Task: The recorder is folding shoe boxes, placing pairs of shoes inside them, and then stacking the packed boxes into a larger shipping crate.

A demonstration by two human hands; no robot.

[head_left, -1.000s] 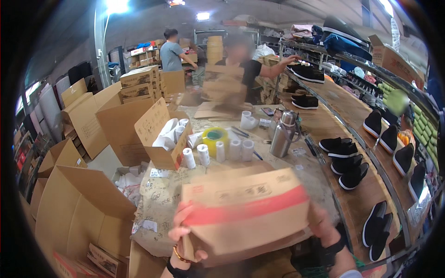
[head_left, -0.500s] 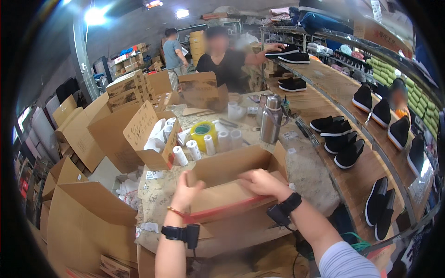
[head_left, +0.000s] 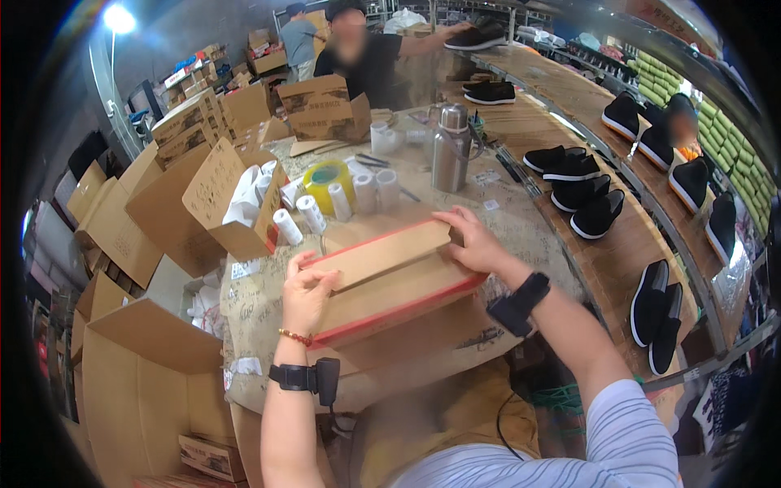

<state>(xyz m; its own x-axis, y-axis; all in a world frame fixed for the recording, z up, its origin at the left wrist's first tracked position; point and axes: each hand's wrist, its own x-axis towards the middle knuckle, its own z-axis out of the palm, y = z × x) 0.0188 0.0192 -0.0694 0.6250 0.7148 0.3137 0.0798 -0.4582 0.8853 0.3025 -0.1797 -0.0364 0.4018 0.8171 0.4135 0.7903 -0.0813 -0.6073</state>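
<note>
On the table before me lies a brown cardboard box [head_left: 390,305] with red edges. A long cardboard flap [head_left: 386,256], also red along its far edge, slants over the box's far part. My left hand [head_left: 307,297] pinches the left end of that flap, thumb toward me. At its right end, my right hand [head_left: 476,242] grips the flap and corner, fingers over the far edge. The inside of the box is mostly covered. A dark strap with a small black block sits on each of my wrists.
Beyond the box stand white label rolls [head_left: 311,214], a yellow tape roll [head_left: 329,185] and a steel flask [head_left: 452,150]. Black shoes [head_left: 598,191] line the wooden shelf at right. Large open cartons [head_left: 154,325] crowd the left. Across the table, a person touches a black shoe [head_left: 476,37].
The box's far side has folded inward, covering the opening that showed before. Both hands now grip its ends. The co-worker has lifted a shoe from the shelf.
</note>
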